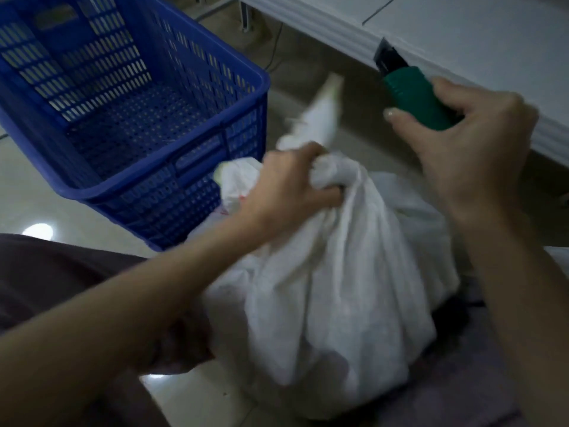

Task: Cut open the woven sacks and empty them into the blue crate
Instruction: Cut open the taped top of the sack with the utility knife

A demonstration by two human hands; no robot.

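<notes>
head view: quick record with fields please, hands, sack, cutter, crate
left hand: grips the bunched neck of the white sack
right hand: holds the green cutter, raised clear of the sack
sack: stands full on the floor; top blurred, so cut or not is unclear
blue crate: on the floor left of the sack, looks empty
stage: sack not yet emptied

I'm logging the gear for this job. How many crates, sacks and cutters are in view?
Blue crate: 1
White woven sack: 1 (the blurred white fabric at its left may be part of it)
Green cutter: 1
Total: 3
</notes>
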